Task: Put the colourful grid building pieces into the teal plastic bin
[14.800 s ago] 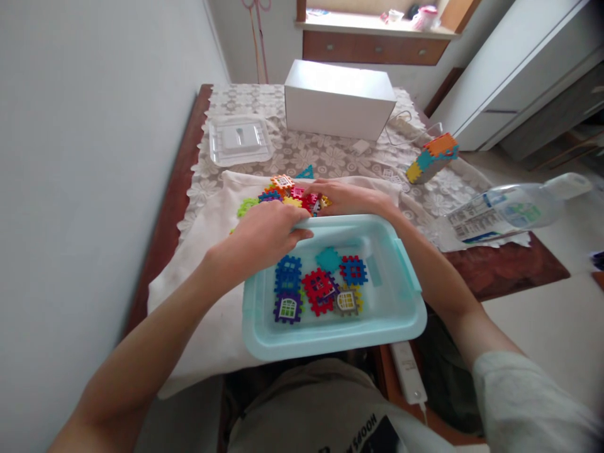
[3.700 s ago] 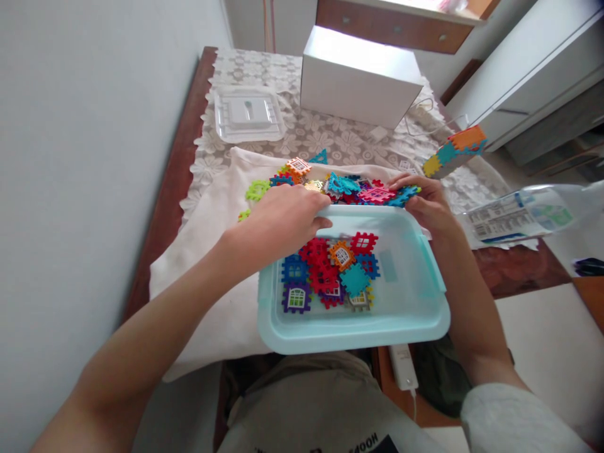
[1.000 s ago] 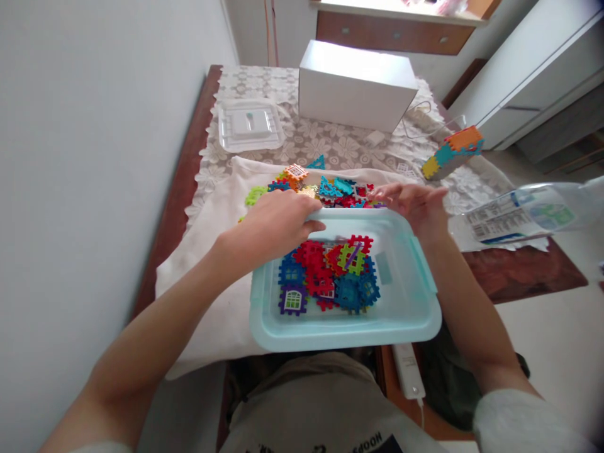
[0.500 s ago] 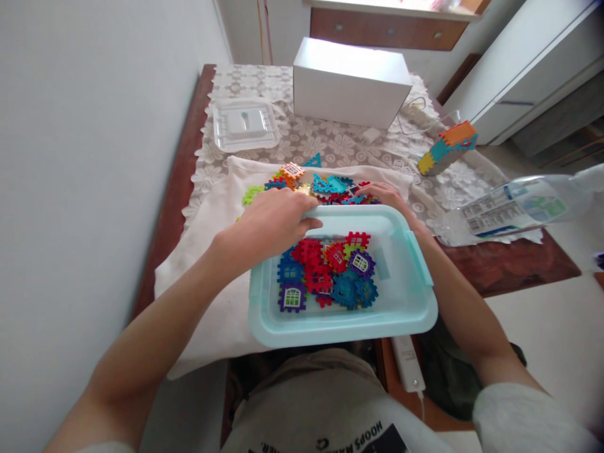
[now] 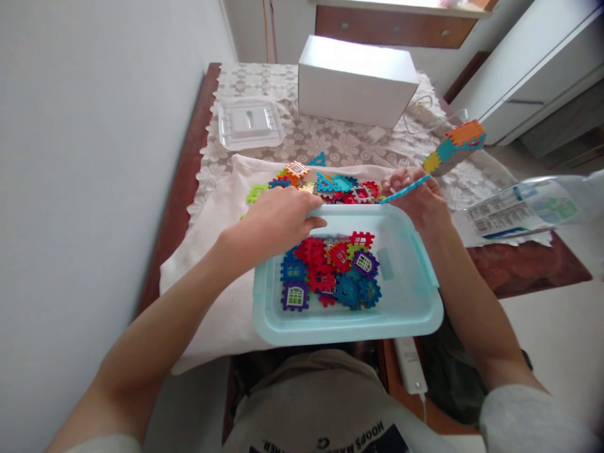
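Observation:
A light blue plastic bin (image 5: 406,314) sits at the near edge of the table, with red, blue, purple and green interlocking building tiles (image 5: 325,274) inside. My left hand (image 5: 287,217) grips the bin's far rim, thumb on the inner side. Beyond that rim lies a pile of mixed tiles (image 5: 335,182) on a cream cloth (image 5: 212,251). My right hand (image 5: 419,195) is raised just past the bin's far right corner, pinching a flat blue building tile (image 5: 404,189) seen edge-on. The left fingertips are partly hidden by the rim.
At the back stands a white box (image 5: 356,88). A clear lid (image 5: 250,123) lies at the far left on the lace tablecloth (image 5: 292,135). An assembled tile block (image 5: 453,148) and a plastic bottle (image 5: 519,207) are to the right. A white power strip (image 5: 409,365) lies below the bin.
My right hand has lifted from the pile and moved right, now holding a blue tile. My left hand stays on the bin's rim.

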A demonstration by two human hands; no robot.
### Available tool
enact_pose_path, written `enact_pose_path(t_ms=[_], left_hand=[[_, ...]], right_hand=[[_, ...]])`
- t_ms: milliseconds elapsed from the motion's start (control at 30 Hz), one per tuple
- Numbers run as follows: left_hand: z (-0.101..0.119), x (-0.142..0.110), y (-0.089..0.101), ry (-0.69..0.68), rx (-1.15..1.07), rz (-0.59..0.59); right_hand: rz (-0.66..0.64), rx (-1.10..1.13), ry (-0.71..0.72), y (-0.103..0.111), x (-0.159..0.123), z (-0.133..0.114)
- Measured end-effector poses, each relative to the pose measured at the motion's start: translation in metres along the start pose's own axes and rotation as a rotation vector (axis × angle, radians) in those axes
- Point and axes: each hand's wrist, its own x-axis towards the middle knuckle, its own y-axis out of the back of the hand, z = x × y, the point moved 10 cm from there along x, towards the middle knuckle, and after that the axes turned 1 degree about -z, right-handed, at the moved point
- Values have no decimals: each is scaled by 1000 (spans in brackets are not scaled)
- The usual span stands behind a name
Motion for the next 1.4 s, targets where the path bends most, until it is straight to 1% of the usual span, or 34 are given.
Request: enact_pose_path(t_ms=[133,200,233,267,333,400,433,467,500,533,600,667,700,867,967,1033,1100,1267,1333,1400], left_hand=[[-1,0,-1,-2,-12,-1],[-1,1,-1,-4,-10,0],[-2,1,-1,-6,-8,1],[-2,1,-1,-7,-6,2],[-2,1,-2,-7,-4,0],[-2,1,-2,-5,0,-1],[-2,1,-2,-6,2,1],[-2,1,-1,-8,4,5],[-1,1,-1,-10,5,7],[-1,1,-1,-11,6,8],[-1,1,-1,-9,6,4],[-1,1,0,-1,4,0],[-1,1,0,1,1,0],[-3,0,-1,0,-22,5],[-3,1,-1,-1,-24,5],[-3,1,-2,3,-18,-2],[-2,1,-2,8,-13,-13],[-1,1,-1,9,-1,-25],[-1,0,0,4,0,-19],[-1,0,1,0,-3,-14]], right_hand=[[-234,-59,26,-32,-12,-11],[-336,-101,-17,-44,-17,-8],[-351,-121,-39,-47,-18,-6],[-329,-146,-48,-46,-17,-5],[-196,-258,-15,-34,-11,-6],[-61,-500,53,-19,-7,-7],[-25,-653,80,-12,-5,-6],[-18,-803,90,-7,-4,-1],[-45,-936,79,-2,-2,7],[-90,-1028,52,2,-1,18],[-220,-1133,-7,7,-2,40],[-319,-1166,-27,7,-4,52],[-333,-1173,-23,6,-4,54],[-196,-1155,0,1,-1,36],[-180,-1120,-4,-5,0,31],[-149,-1125,-9,-3,2,29],[-144,-1119,-11,-2,3,30],[-231,-1058,23,-9,2,31],[-223,-1039,16,-10,1,30],[-169,-1038,5,-8,1,28]])
